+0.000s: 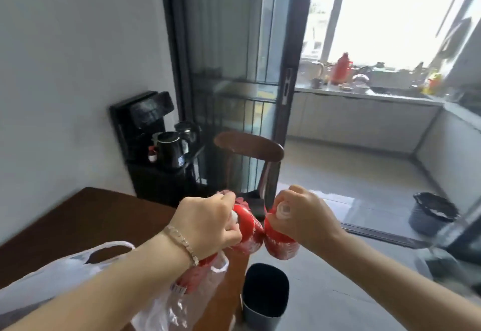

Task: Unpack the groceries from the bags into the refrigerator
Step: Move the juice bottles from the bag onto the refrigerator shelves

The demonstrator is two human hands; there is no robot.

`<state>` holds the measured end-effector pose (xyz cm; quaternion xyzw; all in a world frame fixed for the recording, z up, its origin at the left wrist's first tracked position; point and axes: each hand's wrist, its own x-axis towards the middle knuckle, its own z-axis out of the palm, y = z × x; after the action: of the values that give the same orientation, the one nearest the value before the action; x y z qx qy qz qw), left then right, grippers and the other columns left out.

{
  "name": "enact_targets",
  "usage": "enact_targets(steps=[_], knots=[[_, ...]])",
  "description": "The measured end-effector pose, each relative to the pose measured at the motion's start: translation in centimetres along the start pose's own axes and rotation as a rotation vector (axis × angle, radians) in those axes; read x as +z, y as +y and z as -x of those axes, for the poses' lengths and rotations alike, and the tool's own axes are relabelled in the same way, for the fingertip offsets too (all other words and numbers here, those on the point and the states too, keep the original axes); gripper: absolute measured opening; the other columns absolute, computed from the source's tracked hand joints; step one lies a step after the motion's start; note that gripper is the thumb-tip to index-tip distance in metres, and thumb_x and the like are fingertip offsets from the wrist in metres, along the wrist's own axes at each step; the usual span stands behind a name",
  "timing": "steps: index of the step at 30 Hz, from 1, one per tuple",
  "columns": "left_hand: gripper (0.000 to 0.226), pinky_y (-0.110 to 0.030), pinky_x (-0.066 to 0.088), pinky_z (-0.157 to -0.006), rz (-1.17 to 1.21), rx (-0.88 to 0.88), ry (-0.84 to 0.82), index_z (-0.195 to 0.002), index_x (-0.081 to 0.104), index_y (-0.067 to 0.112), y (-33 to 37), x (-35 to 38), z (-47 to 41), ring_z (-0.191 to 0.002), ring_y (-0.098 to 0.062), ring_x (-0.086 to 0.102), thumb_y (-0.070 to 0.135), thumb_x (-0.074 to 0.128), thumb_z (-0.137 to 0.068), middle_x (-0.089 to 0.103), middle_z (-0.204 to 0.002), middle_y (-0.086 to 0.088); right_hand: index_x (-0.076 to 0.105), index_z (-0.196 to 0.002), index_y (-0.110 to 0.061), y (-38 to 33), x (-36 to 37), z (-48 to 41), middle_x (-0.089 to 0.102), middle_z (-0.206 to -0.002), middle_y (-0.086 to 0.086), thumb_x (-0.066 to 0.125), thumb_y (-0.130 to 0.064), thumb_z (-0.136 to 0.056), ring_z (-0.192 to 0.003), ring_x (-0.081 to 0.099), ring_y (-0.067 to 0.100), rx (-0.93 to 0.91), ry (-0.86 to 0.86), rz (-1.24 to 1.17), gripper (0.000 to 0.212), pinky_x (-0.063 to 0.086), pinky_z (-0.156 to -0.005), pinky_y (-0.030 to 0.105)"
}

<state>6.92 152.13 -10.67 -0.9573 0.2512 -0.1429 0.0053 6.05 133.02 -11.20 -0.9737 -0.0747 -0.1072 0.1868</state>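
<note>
My left hand (208, 222) grips the necks of red-labelled bottles (247, 229), with another red bottle (194, 274) showing below my wrist. My right hand (303, 217) grips a further red-labelled bottle (281, 245) by its neck, white cap up. The bottles hang side by side, touching, above the table's right edge. A clear plastic grocery bag (78, 276) lies on the dark wooden table (91, 216) under my left forearm. No refrigerator is in view.
A dark bin (265, 291) stands on the floor below the bottles. A wooden chair (250, 148) is ahead, with a black water dispenser and kettle (156, 135) to its left. A sliding glass door (234, 70) opens to a kitchen counter (364, 91). A black bucket (432, 213) sits at right.
</note>
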Motion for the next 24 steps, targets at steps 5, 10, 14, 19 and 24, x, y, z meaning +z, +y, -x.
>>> enact_targets(steps=[5,10,14,19,24], knots=[[0.026,-0.023,0.04,-0.061,-0.021,0.298,0.051,-0.098,0.048,0.021,13.9,0.7,-8.5,-0.076,-0.017,0.06,0.043,0.039,-0.087,0.061,-0.092,0.007,0.071,-0.093,-0.011,12.9,-6.8,6.3,0.064,-0.093,0.006,0.066,-0.028,-0.078,-0.083,0.064,0.027,0.317,0.137,0.089,0.023,0.049,-0.072,0.025],[0.022,-0.024,0.035,-0.061,0.032,0.456,0.039,-0.091,0.047,0.022,31.3,1.5,-15.2,-0.07,-0.018,0.052,0.043,0.043,-0.083,0.063,-0.09,0.006,0.066,-0.095,-0.012,26.7,-14.7,14.3,0.059,-0.092,0.004,0.063,-0.032,-0.079,-0.087,0.061,0.023,0.464,0.197,0.168,0.026,0.051,-0.078,0.031],[0.028,-0.024,0.043,-0.063,0.112,0.6,0.063,-0.1,0.053,0.022,45.4,1.2,-19.2,-0.078,-0.018,0.063,0.041,0.044,-0.083,0.067,-0.094,0.004,0.065,-0.094,-0.013,36.6,-20.9,20.9,0.047,-0.086,-0.003,0.063,-0.036,-0.081,-0.087,0.058,0.02,0.558,0.226,0.23,0.027,0.04,-0.07,0.023],[0.025,-0.027,0.053,-0.07,0.234,0.8,0.067,-0.097,0.049,0.022,60.6,0.4,-24.8,-0.08,-0.019,0.067,0.04,0.041,-0.082,0.067,-0.09,0.004,0.063,-0.086,-0.015,46.7,-28.1,27.6,0.048,-0.086,-0.003,0.066,-0.038,-0.079,-0.088,0.057,0.02,0.798,0.295,0.233,0.023,0.043,-0.071,0.029],[0.018,-0.028,0.037,-0.06,0.2,1.042,0.102,-0.09,0.04,0.021,74.3,-0.8,-30.8,-0.08,-0.02,0.064,0.038,0.037,-0.084,0.062,-0.091,0.003,0.058,-0.082,-0.019,56.1,-34.4,32.0,0.054,-0.088,-0.001,0.069,-0.032,-0.077,-0.084,0.058,0.021,0.959,0.421,0.261,0.018,0.043,-0.07,0.028]])
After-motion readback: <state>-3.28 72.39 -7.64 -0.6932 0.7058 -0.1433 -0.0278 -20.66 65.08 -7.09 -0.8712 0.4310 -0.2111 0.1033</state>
